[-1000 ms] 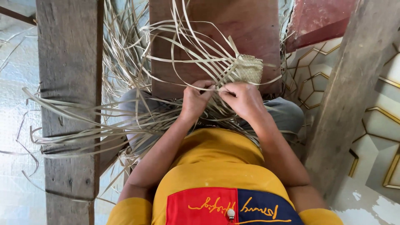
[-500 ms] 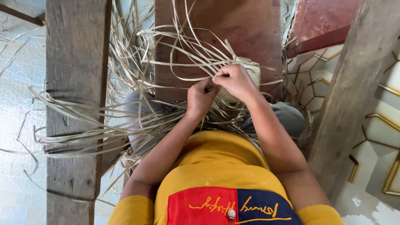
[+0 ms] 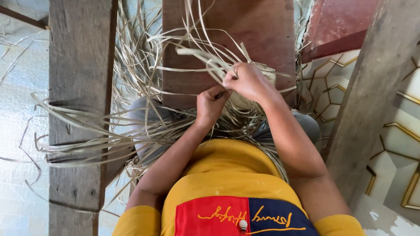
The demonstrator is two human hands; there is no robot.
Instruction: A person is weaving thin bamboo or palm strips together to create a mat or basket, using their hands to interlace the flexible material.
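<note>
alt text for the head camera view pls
Seen from above, a person's left hand and right hand pinch pale flat straw strips at a small woven piece over their lap. Loose strips fan out across wooden planks.

Pale dry palm strips are fanned loose leftward; a small woven piece is partly hidden, with strands bunched above it.

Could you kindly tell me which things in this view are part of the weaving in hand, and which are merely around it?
In the work:
- left hand, pinching strips
- right hand, closed on strips
- woven piece, largely hidden behind the right hand
- loose pale strips, fanning out from it

Merely around:
- wooden plank
- reddish board
- patterned tiles
</note>
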